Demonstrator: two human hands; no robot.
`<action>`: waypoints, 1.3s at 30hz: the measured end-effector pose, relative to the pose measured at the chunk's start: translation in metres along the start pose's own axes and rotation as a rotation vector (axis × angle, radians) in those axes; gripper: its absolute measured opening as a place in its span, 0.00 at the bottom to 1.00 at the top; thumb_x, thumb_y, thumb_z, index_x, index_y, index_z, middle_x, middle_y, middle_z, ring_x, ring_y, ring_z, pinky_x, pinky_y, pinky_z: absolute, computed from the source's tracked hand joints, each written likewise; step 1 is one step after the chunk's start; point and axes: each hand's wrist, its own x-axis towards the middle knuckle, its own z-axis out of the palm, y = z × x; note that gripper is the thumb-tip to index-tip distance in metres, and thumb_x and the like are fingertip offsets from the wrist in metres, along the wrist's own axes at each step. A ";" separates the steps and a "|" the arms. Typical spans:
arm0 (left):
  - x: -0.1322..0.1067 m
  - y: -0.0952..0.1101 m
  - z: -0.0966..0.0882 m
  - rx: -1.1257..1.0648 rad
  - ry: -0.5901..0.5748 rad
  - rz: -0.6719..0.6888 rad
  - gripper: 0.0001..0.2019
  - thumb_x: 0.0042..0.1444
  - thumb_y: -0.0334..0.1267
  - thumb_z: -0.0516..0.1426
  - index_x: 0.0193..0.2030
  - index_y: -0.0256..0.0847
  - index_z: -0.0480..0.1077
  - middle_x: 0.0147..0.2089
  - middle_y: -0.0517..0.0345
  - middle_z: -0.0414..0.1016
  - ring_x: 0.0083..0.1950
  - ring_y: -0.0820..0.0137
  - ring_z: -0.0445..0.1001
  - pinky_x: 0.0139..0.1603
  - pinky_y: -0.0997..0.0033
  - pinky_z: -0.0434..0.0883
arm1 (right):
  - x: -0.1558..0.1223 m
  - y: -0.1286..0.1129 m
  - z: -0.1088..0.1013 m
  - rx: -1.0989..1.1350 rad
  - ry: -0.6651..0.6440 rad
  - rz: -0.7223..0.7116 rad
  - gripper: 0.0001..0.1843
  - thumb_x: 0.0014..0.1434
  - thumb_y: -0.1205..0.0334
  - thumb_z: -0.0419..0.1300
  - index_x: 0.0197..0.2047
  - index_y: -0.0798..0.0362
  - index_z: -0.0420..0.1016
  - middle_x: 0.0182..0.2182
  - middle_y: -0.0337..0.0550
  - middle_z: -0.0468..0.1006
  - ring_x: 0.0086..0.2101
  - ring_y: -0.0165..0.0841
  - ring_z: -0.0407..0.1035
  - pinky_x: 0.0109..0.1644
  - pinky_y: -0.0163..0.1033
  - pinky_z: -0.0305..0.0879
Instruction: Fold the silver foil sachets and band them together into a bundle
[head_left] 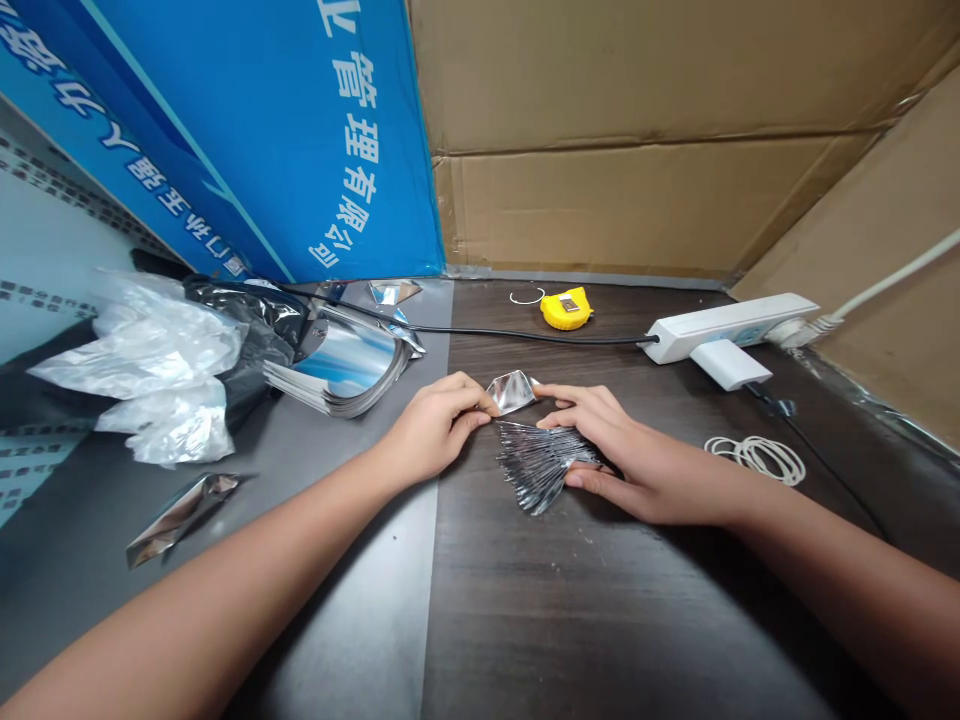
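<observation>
Head view, centre of frame: left hand [435, 425] and right hand [622, 450] meet over a small foil pouch [512, 391]. Each pinches one end between thumb and forefinger, so the fingers are closed on it, and it sits just above the dark tabletop [570, 600]. The right hand's remaining fingers lie flat on a fanned stack of pouches [540, 462] just below it. I judge the pouch very light, thin and slick (mirror-bright film like this creases easily), so the corners or sealed edges look the best places to grip, with little pressure.

Room is open toward the bottom of the frame. Rubber bands [757, 455] lie near on the right, a power strip [720, 330] and a yellow tape measure [566, 308] sit above, and a cardboard wall [637, 150] closes the top. Larger foil bags [345, 365] crowd the left.
</observation>
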 end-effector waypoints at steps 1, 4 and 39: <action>0.000 0.000 0.000 0.002 -0.001 -0.002 0.08 0.63 0.25 0.57 0.42 0.39 0.77 0.42 0.54 0.78 0.45 0.68 0.77 0.49 0.66 0.74 | 0.000 0.000 0.000 0.000 -0.001 0.000 0.20 0.70 0.54 0.55 0.62 0.49 0.64 0.71 0.60 0.57 0.70 0.52 0.50 0.66 0.67 0.60; 0.000 0.000 0.001 0.004 -0.002 0.001 0.09 0.63 0.25 0.57 0.42 0.39 0.77 0.43 0.54 0.78 0.46 0.68 0.77 0.49 0.66 0.74 | 0.000 0.000 0.000 0.008 0.000 0.006 0.20 0.69 0.55 0.55 0.62 0.49 0.64 0.70 0.60 0.57 0.70 0.52 0.50 0.66 0.68 0.60; 0.002 0.009 0.003 -0.028 0.077 -0.161 0.08 0.63 0.29 0.56 0.48 0.39 0.71 0.41 0.59 0.79 0.34 0.74 0.72 0.37 0.73 0.68 | 0.003 0.000 0.000 0.060 0.000 -0.056 0.22 0.70 0.57 0.56 0.65 0.52 0.63 0.60 0.57 0.71 0.60 0.48 0.63 0.63 0.60 0.64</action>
